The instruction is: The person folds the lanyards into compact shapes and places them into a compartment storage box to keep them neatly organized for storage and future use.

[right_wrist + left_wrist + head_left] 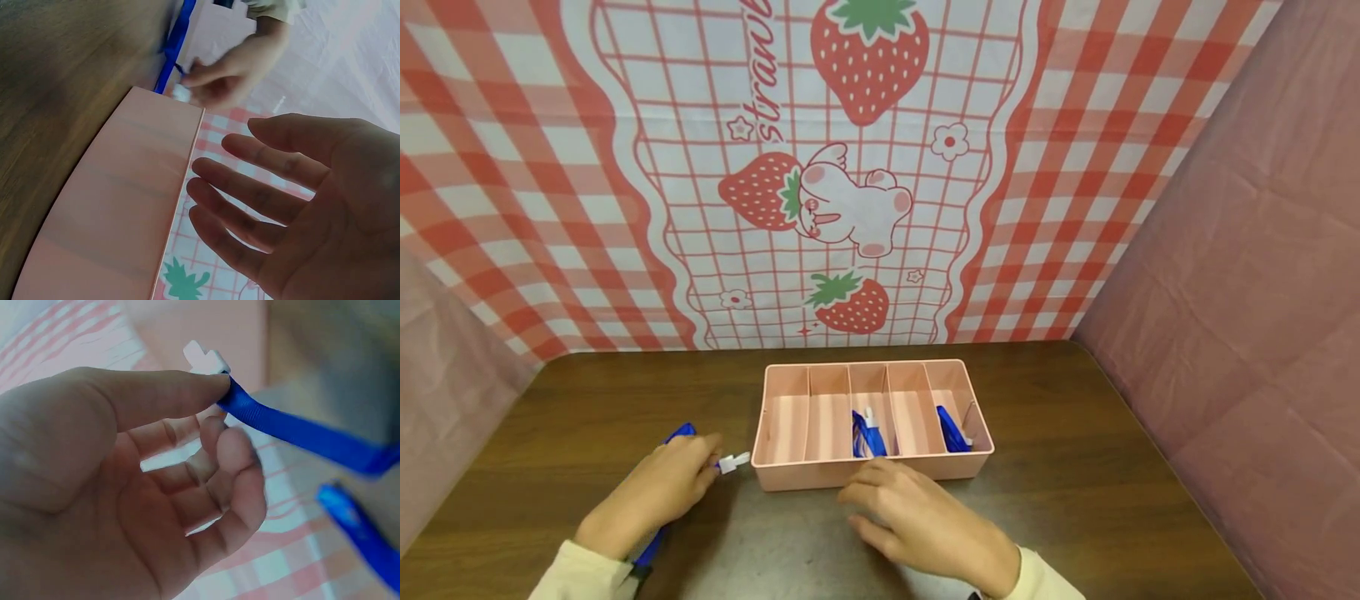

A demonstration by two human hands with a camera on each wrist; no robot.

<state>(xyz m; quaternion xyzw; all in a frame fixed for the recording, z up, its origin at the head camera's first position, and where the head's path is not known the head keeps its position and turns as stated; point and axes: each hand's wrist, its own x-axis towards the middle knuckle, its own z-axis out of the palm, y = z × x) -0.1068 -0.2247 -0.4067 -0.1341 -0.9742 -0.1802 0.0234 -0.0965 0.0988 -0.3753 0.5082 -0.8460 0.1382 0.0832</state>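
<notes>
My left hand (pixel 673 475) is left of a pink divided tray (pixel 805 477). Between its thumb and index finger it pinches a blue lanyard (pixel 275 422) just below a white plastic clip (pixel 206 359). The clip points toward the tray's near left corner, while more blue strap (pixel 683 431) shows behind and below the hand. My right hand (pixel 917 517) is at the tray's front wall with fingers spread and nothing in its palm. Inside the tray, a blue bundle with a white clip (pixel 870 437) lies in the middle compartment, and another blue bundle (pixel 952 431) in the rightmost.
The brown wooden table (pixel 1060 500) carries the tray near its middle. Behind it hangs a red-and-white checked cloth (pixel 1052 208) with strawberry prints. Plain pinkish cloth (pixel 1247 250) borders the right side, and similar cloth the left.
</notes>
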